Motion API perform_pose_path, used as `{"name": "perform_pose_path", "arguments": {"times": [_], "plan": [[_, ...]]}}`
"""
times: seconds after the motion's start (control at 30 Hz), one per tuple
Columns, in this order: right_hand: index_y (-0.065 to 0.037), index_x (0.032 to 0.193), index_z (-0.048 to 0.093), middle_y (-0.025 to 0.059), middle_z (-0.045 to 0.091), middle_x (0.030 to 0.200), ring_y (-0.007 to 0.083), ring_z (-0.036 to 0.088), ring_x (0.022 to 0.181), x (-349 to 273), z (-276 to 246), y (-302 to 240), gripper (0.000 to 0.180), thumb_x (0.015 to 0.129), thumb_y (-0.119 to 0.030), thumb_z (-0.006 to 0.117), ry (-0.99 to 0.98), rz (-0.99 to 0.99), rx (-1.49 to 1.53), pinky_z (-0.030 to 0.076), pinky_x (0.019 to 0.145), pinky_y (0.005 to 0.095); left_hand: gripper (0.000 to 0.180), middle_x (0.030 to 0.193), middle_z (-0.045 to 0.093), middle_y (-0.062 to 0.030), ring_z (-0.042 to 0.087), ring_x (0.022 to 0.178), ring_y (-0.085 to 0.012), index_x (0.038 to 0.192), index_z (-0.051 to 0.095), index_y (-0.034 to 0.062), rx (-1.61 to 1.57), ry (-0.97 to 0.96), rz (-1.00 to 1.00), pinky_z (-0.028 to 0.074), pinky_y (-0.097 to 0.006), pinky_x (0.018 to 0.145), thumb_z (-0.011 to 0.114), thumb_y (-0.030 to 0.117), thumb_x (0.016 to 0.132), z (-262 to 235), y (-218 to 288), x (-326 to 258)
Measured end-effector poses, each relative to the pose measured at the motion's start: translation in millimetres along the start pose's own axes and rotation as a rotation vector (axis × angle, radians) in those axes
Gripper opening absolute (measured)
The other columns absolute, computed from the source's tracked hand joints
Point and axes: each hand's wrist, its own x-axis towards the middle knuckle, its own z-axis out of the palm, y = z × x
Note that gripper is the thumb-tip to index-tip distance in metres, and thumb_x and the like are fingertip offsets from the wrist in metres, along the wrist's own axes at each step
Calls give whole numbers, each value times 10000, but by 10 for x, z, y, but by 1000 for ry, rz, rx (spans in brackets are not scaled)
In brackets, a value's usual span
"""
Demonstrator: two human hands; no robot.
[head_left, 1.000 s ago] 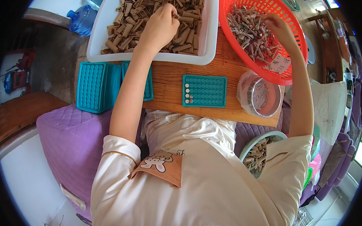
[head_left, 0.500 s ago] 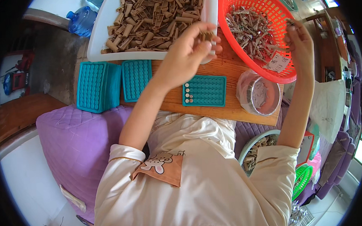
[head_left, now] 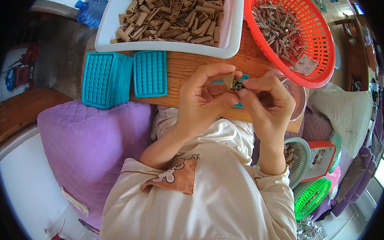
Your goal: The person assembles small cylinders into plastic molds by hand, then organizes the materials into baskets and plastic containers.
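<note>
My left hand is closed round a tan plastic casing, curved like half a tube. Against its inner side my right hand pinches a small dark green and metallic part; the fingers hide most of it. Both hands meet in front of my chest, above the table's near edge. Under them a teal tray with round pockets shows only in slivers. Behind the hands, a white bin holds many such tan casings. To the right, a red basket contains a heap of small metallic parts.
A stack of teal trays and another teal tray stand at the table's left. A round container sits behind my right hand. Right of my lap are a grey basket, a red-edged box and a green basket.
My right hand has come from the red basket's right side to meet my left, bringing a small part. My left hand has drawn back from the white bin with the casing. The view has shifted slightly.
</note>
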Motion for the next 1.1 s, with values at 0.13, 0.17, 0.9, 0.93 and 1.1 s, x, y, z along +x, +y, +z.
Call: {"name": "perform_pose_path", "arguments": {"times": [0.13,0.17,0.9,0.93,1.1], "plan": [[28,739,579,55,581,657,44,496,531,-45,20,9,66,681,48,603,-12,-48,2,378,444,168,433,1017,521,-128,545,913,-172,1071,437,-5,44,-7,113,493,-258,742,612,-76,682,-40,-39,-24],[29,748,580,57,574,651,64,503,526,-44,12,3,74,682,52,603,-63,-116,-45,385,446,176,433,1017,521,-128,545,913,-172,1071,437,-5,43,-7,110,493,-258,742,612,-76,682,-58,-44,-29],[12,955,519,84,472,884,86,517,615,-303,277,359,287,695,133,521,88,29,50,424,525,186,357,1124,475,-154,528,943,-158,1155,373,15,52,171,-71,475,-206,677,479,151,843,-53,-26,-190],[12,976,503,88,470,898,85,516,623,-305,277,374,299,702,133,512,44,78,118,426,529,188,356,1121,475,-158,530,943,-168,1156,367,24,70,171,-57,484,-203,658,479,150,842,-57,-24,-196],[11,1035,461,92,471,934,85,511,649,-315,297,425,339,720,132,487,-7,259,369,429,550,192,344,1108,480,-147,535,943,-205,1166,339,71,-193,222,-132,513,-254,682,456,131,848,-80,-34,-169]]}}
